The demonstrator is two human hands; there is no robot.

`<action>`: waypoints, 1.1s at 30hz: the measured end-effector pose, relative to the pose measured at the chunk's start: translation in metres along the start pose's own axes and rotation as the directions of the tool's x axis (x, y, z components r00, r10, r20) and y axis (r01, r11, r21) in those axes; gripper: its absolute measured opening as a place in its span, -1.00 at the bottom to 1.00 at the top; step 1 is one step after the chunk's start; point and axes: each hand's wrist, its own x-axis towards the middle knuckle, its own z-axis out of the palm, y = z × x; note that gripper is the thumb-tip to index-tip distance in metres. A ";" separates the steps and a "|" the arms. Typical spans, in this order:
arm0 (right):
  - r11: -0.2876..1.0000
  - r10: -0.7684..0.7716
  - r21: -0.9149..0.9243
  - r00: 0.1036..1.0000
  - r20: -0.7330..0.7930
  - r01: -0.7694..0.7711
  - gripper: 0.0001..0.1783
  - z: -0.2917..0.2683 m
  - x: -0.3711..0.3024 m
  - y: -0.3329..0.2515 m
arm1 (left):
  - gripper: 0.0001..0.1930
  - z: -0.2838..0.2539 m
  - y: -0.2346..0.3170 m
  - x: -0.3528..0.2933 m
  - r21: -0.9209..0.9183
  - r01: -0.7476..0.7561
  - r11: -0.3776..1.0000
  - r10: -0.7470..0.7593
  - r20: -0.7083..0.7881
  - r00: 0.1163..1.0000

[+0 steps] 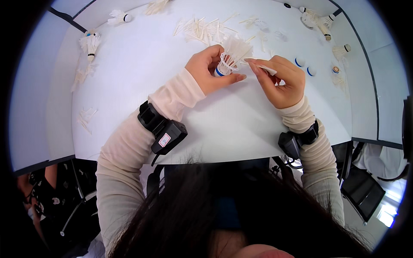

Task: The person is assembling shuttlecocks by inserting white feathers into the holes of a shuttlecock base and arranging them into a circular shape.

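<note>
My left hand [203, 71] is closed around the base of a partly feathered shuttlecock [226, 64], which has a white cork with a blue band and a pale perforated ring. White feathers fan up from it, leaning to the right. Just to the right, my right hand [284, 81] pinches a single white feather [267, 69] between thumb and fingers. Its tip points toward the shuttlecock; whether they touch I cannot tell. Two blue-banded white corks [300, 62] sit on the table beyond my right hand.
Loose feathers and quills [206, 30] are heaped at the back of the white table [206, 124]. Whole shuttlecocks lie at the far left [91, 46], back left [118, 17] and right [341, 51]. White partitions [370, 64] border the table. Another person [53, 189] shows at lower left.
</note>
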 end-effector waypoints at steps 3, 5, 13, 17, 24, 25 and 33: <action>0.999 0.018 -0.038 1.000 -0.022 -0.019 -0.74 0.001 0.000 0.000 | -0.58 0.000 -0.003 0.001 -0.020 0.005 1.000 -0.005 -0.010 1.000; 0.999 0.000 -0.041 1.000 -0.015 -0.001 -0.74 0.000 0.001 0.001 | -0.56 0.001 -0.003 0.001 -0.048 0.004 0.999 -0.005 -0.020 1.000; 0.999 -0.010 -0.044 1.000 0.004 0.010 -0.72 0.001 0.000 0.005 | -0.54 0.001 -0.004 0.000 -0.029 0.000 1.000 -0.001 -0.025 1.000; 0.995 0.087 0.033 0.995 0.050 -0.089 -0.77 0.003 -0.002 0.008 | -0.57 -0.001 -0.006 0.001 0.104 -0.022 0.994 0.025 -0.023 0.999; 0.958 0.224 0.170 0.972 0.069 -0.233 -0.80 0.006 -0.005 0.014 | -0.56 -0.001 -0.004 0.000 0.190 0.013 0.982 -0.006 -0.039 0.999; 0.955 0.229 0.174 0.970 0.081 -0.241 -0.81 0.006 -0.005 0.014 | -0.57 -0.001 -0.005 0.000 0.196 -0.006 0.981 0.014 -0.037 0.999; 0.843 0.377 0.361 0.917 0.133 -0.399 -0.84 0.006 -0.007 0.016 | -0.55 0.008 -0.008 0.002 0.146 -0.208 0.967 0.219 -0.061 0.974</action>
